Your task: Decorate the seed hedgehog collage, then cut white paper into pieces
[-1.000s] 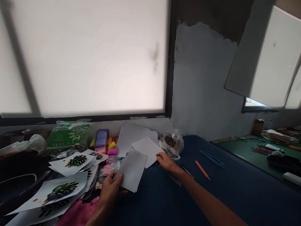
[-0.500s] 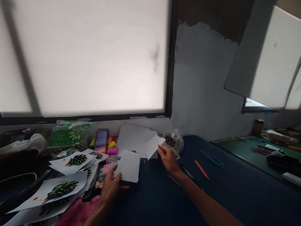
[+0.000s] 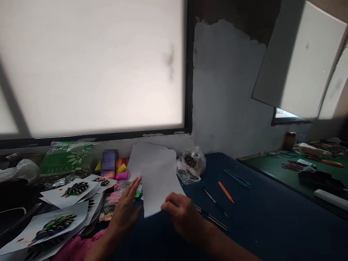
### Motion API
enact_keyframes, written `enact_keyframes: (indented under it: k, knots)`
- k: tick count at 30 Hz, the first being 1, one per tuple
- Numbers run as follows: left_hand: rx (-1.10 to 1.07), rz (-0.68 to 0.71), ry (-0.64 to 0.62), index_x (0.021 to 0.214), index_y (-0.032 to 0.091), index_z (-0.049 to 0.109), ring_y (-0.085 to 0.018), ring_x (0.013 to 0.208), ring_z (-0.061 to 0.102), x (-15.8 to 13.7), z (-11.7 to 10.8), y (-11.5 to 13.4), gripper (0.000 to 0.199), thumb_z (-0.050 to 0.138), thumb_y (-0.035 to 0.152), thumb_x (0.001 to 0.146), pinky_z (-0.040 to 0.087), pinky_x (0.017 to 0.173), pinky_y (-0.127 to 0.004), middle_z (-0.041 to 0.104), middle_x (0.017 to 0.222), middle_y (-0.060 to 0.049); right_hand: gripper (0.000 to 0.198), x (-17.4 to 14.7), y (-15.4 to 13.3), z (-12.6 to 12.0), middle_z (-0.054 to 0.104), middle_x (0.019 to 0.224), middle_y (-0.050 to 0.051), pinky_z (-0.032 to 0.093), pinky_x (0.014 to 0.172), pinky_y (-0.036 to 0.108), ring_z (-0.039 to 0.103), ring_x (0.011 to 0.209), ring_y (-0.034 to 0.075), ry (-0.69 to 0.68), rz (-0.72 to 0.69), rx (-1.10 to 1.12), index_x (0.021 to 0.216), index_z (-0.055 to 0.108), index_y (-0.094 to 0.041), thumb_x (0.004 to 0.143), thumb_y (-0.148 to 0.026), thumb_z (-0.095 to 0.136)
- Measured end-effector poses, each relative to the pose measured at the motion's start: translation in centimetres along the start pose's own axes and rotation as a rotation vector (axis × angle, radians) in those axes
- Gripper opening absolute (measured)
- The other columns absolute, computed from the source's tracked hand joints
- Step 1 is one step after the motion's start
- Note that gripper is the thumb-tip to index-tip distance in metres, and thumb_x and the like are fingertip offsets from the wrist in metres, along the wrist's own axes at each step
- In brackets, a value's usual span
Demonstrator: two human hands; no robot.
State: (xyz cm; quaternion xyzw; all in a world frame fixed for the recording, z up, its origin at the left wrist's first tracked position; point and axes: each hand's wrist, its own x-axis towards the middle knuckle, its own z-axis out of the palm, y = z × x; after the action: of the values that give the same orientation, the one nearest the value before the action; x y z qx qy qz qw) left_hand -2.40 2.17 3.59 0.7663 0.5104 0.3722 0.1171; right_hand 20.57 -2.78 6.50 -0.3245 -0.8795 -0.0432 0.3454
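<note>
My right hand is closed, its fingers pinching the near right edge of a white sheet of paper. My left hand lies along the paper's left side, fingers stretched out and holding nothing, with the fingertips close to the edge; contact there is unclear. More white paper lies behind, against the wall. To the left of my left hand are white cards with dark striped seeds and coloured bits fixed on them in leaf-like shapes.
A clear bag of dark seeds stands behind the paper. Tweezers, an orange tool and pens lie to the right on the dark blue table. A green bag and bright clay are at left.
My left hand has let go of the small stack of white paper and opened. My right hand has moved nearer and grips a sheet's near edge. The view has turned slightly right.
</note>
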Motion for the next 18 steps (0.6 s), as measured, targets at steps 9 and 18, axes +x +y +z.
enact_keyframes:
  k: [9,18]
  knots:
    - [-0.101,0.154,-0.244,0.093,0.031,0.074,-0.026,0.117,0.059,-5.5,-0.7,1.6,0.041,0.043,0.009,0.077,0.044,0.103,-0.043,0.073,0.111,-0.003,0.026,-1.2,-1.9,0.2,0.063,0.093,0.005,0.046,0.064,0.021,0.061,0.074,0.014,-0.233,0.122,0.175,0.095,0.067,-0.019,0.085,-0.004,0.047]
    - [-0.433,-0.268,-0.388,0.085,0.018,0.073,-0.026,0.084,0.066,-6.6,-2.3,4.5,0.038,0.051,0.049,0.084,0.053,0.074,-0.031,0.074,0.087,-0.005,0.036,0.3,-1.5,-3.6,0.067,0.104,0.005,0.051,0.078,0.025,0.064,0.093,0.019,-0.405,0.471,0.748,0.115,0.064,-0.021,0.079,-0.025,0.068]
